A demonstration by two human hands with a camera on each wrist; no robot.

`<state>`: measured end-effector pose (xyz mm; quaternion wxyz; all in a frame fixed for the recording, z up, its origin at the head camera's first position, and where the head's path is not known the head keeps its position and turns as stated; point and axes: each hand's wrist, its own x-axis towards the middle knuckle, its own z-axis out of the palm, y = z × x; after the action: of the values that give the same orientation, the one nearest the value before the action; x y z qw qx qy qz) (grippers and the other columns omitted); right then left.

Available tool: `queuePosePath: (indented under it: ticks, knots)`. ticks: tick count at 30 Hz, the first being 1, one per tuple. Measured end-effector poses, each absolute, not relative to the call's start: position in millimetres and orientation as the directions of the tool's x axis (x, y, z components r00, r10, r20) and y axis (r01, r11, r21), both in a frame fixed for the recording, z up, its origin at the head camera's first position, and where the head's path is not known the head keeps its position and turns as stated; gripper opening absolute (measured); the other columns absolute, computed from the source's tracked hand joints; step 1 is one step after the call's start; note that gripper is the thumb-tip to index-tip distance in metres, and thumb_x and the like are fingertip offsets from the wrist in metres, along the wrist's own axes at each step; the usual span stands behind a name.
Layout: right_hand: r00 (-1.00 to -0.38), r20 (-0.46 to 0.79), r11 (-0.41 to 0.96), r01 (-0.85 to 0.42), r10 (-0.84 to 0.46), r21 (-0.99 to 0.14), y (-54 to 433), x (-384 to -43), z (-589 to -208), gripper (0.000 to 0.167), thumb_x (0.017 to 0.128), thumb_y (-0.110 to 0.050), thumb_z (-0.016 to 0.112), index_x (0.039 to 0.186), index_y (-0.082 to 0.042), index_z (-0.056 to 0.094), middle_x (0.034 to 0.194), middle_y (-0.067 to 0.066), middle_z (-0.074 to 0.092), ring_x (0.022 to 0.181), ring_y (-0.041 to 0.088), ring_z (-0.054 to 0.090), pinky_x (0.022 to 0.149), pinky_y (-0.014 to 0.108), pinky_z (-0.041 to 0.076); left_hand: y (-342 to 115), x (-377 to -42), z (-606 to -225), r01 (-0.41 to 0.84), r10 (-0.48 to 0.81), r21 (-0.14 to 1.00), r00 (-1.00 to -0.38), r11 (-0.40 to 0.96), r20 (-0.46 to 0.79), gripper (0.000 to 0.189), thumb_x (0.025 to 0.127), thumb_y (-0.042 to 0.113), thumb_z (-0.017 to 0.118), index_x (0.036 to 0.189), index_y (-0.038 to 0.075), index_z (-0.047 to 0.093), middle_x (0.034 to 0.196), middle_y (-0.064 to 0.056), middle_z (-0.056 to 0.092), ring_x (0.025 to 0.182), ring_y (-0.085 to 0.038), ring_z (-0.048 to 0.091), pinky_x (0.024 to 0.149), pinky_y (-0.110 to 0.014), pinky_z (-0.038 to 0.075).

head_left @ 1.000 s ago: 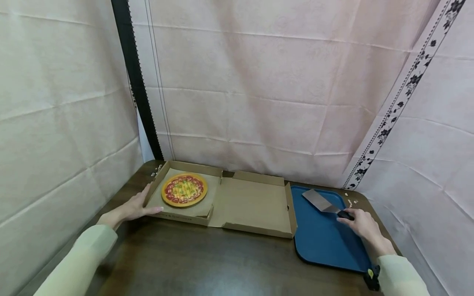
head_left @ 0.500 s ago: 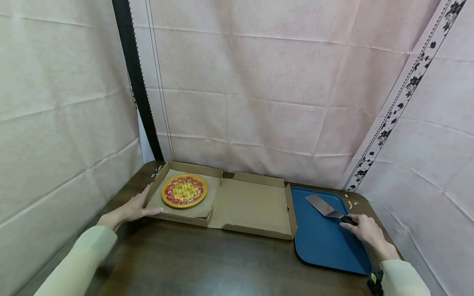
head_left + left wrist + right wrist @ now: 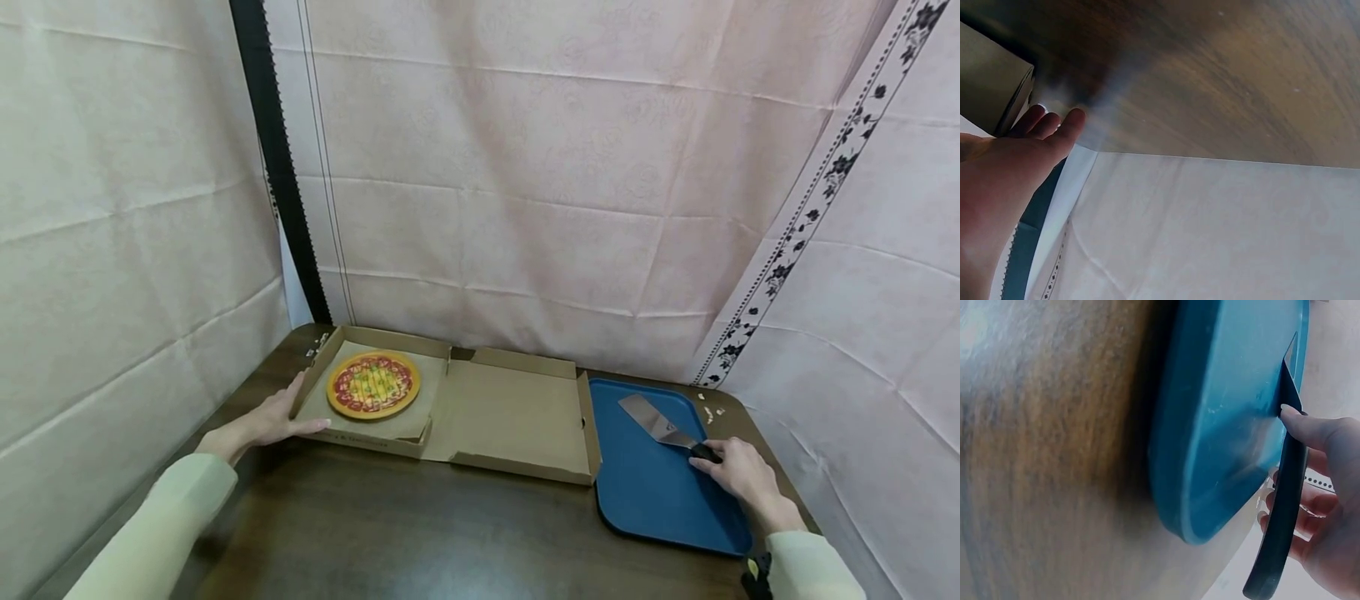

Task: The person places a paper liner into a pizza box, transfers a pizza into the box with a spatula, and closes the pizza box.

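My left hand rests against the front left corner of an open cardboard pizza box. Its fingers lie along the side wall and the thumb reaches over the front edge. Inside the box's left half, on a paper liner, sits a round pizza with red and yellow topping. Over at the right, my right hand grips the black handle of a spatula. The spatula's flat metal blade slopes over the blue tray, near its far side. In the right wrist view the thumb presses along the handle's top.
Brown wooden table runs in front of the box and tray. Pale cloth curtains stand close behind and on both sides. The box's lid half lies flat, its right wall close against the tray's left edge.
The right hand with the spatula has shifted slightly right and toward me, and the blade has turned a little. The left hand, box and pizza stay where they were.
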<state>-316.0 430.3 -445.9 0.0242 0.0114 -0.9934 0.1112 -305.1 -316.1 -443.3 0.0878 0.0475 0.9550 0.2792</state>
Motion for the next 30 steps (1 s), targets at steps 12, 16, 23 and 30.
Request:
queuePosePath:
  ticks: [12, 16, 23, 30]
  knots:
    - [-0.996, 0.082, 0.970, -0.037, -0.018, -0.239, 426.2, -312.1, -449.5, 0.056, 0.084, -0.036, 0.071, 0.119, 0.007, 0.063, 0.106, 0.031, 0.062, 0.083, 0.034, 0.061, 0.064, 0.046, 0.050, -317.1, -306.9, -440.7, 0.036, 0.138, 0.513, -0.977, 0.858, -0.163, 0.117, 0.085, 0.062, 0.061, 0.152, -0.001, -0.012, 0.150, -0.044, 0.005, 0.135, -0.064, 0.009, 0.107, -0.073, 0.016]
    - [-0.989, 0.137, 0.975, -0.077, -0.049, -0.210, 423.1, -311.4, -448.6, 0.052, 0.083, -0.033, 0.072, 0.114, 0.008, 0.065, 0.096, 0.027, 0.062, 0.076, 0.030, 0.058, 0.059, 0.044, 0.047, -317.1, -307.5, -440.6, 0.030, 0.132, 0.502, -0.977, 0.864, -0.169, 0.118, 0.084, 0.064, 0.060, 0.152, -0.001, -0.012, 0.150, -0.044, 0.005, 0.135, -0.063, 0.010, 0.107, -0.073, 0.017]
    - [-0.944, 0.324, 0.984, -0.113, -0.063, -0.139, 409.1, -311.7, -445.7, 0.049, 0.084, -0.033, 0.071, 0.108, 0.009, 0.066, 0.096, 0.031, 0.061, 0.084, 0.046, 0.053, 0.062, 0.053, 0.042, -317.5, -309.5, -438.9, 0.061, 0.153, 0.484, -0.976, 0.873, -0.152, 0.117, 0.084, 0.062, 0.061, 0.152, -0.004, -0.007, 0.150, -0.044, 0.008, 0.135, -0.063, 0.014, 0.107, -0.071, 0.021]
    - [-0.928, 0.357, 0.950, -0.197, -0.101, -0.243, 371.9, -321.9, -432.1, 0.033, 0.090, -0.025, 0.066, 0.103, 0.006, 0.070, 0.088, 0.023, 0.069, 0.073, 0.033, 0.063, 0.059, 0.046, 0.050, -321.9, -316.1, -432.0, 0.071, 0.178, 0.497, -0.969, 0.865, -0.171, 0.119, 0.082, 0.060, 0.066, 0.150, -0.009, -0.002, 0.149, -0.044, 0.013, 0.135, -0.060, 0.021, 0.107, -0.068, 0.026]
